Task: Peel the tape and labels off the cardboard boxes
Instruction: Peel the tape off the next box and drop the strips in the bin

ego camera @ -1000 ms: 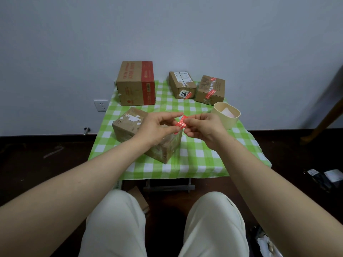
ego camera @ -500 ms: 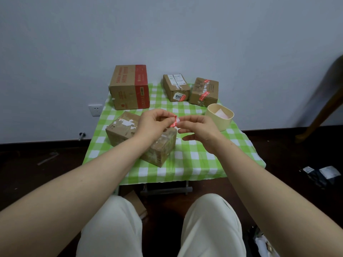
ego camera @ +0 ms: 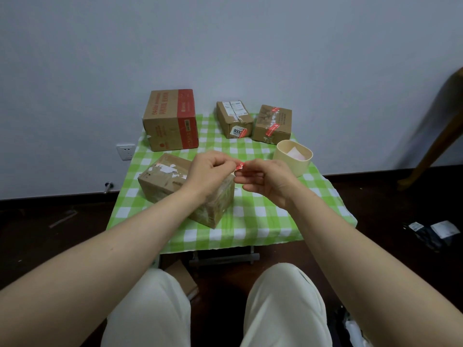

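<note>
Checked tablecloth [ego camera: 253, 221], both hands pinching red tape scrap [ego camera: 239, 166]

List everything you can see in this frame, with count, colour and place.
tablecloth: one, green and white check, centre of frame.
large box: one, brown with a red band, back left on it.
labelled box: one, brown with white labels, back middle.
taped box: one, brown with red tape, back right.
near box: one, brown with torn white label remnants, front left.
tub: one, beige, front right, pale paper inside.
tape strip: one, red, pinched between both hands.
wall socket: one, white, left of the cloth.
trousers: one pair, cream, bottom of frame.
left hand: one, grip on the strip's left end.
right hand: one, grip on its right end.
</note>
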